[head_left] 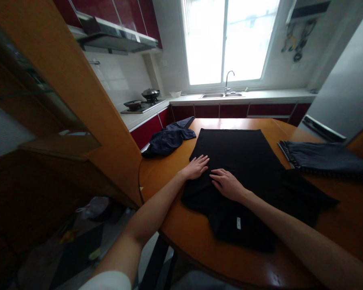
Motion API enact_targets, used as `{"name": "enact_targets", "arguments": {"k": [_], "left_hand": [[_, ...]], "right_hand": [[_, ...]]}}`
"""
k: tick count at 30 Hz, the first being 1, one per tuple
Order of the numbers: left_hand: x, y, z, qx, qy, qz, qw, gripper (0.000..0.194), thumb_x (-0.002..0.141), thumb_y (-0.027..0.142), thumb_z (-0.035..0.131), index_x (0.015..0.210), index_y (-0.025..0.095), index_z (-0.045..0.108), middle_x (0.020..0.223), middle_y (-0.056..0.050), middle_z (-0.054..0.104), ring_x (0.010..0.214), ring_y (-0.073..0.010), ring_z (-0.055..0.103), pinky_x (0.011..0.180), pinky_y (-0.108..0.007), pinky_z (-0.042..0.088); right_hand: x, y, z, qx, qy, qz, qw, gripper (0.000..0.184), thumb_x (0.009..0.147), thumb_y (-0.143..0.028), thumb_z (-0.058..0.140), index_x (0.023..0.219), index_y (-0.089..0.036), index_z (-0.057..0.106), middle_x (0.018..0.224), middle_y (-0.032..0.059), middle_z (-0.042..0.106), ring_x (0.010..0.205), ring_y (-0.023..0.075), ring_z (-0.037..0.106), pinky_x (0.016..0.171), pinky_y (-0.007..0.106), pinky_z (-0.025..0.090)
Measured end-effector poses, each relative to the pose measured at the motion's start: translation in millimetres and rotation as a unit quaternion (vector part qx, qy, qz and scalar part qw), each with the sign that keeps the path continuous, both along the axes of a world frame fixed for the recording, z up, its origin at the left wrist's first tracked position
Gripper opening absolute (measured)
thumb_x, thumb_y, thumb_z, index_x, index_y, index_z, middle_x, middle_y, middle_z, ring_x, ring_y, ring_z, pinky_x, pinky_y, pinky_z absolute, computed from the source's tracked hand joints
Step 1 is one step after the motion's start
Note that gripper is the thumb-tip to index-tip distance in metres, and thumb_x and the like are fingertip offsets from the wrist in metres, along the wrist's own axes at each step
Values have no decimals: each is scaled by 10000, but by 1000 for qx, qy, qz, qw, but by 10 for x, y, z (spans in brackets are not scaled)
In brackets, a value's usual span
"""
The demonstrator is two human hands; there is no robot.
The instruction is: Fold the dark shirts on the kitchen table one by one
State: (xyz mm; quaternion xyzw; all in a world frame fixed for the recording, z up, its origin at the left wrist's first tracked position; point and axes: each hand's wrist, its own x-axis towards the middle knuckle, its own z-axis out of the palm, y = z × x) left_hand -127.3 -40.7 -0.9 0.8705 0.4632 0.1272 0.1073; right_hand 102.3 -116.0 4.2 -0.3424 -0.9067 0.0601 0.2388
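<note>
A black T-shirt (245,169) lies spread on the round wooden table (184,237), its collar with a white label towards me. My left hand (196,167) lies flat with fingers stretched out on the shirt's left edge. My right hand (226,183) rests flat beside it, fingers extended, on the folded-in left part of the shirt. Neither hand grips anything.
A crumpled dark blue garment (169,139) lies at the table's far left edge. A folded dark grey garment (323,159) lies at the right. A wooden partition (78,100) stands to the left. Beyond are a kitchen counter, stove (142,104) and sink (222,95).
</note>
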Motion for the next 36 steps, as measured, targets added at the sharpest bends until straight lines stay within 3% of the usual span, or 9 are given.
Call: {"name": "enact_targets", "arguments": {"k": [5,10,14,20,30,33,36], "left_hand": [[-49,-16,8,22,5,34,999,621,1015,440,408,1580,253,229,1658,-104,147,1530,-268,107,1206,-517,128],[-83,10,-16,-18,27,44,998,651,979,546,429,1562,290,289,1648,-90,203,1520,-308,154,1201,-525,123],[-52,-51,5,-23,40,59,997,694,980,560,424,1577,255,248,1654,-121,140,1526,-316,103,1196,-565,77],[-6,-460,25,-10,65,17,998,679,997,565,377,1589,285,197,1662,-88,99,1533,-276,60,1210,-535,50],[-299,-1293,114,-36,75,-36,996,653,1030,545,330,1600,295,130,1663,-23,129,1537,-232,38,1236,-454,79],[-365,-1355,236,-94,74,-57,991,611,1044,534,274,1595,293,161,1665,0,110,1537,-219,17,1240,-452,59],[-373,-1194,373,-133,43,-55,989,554,1060,502,190,1574,304,254,1650,15,201,1532,-178,93,1243,-416,83]], "right_hand": [[-3,-8,29,-4,-5,-2,1000,320,983,-258,497,1221,-177,694,1299,132,639,1228,259,546,1029,434,458],[-6,2,5,-3,1,-4,1000,325,982,-260,496,1229,-179,692,1290,124,649,1219,250,554,1033,422,454],[6,35,-35,-11,13,-2,1000,328,977,-263,503,1233,-180,690,1280,116,664,1217,236,562,1042,410,449],[11,68,-27,-12,27,1,1000,324,952,-178,481,1167,-173,724,1263,99,686,1191,224,592,1041,386,458],[-6,84,-15,-5,12,-3,1000,288,950,-183,500,1118,-166,733,1187,103,700,1118,225,606,999,355,459],[4,70,-6,-6,6,-7,1000,289,950,-190,507,1139,-177,726,1166,102,688,1093,224,602,972,346,459],[10,58,-2,-5,4,-6,1000,304,950,-192,509,1174,-193,713,1190,102,669,1103,230,591,966,352,455]]}}
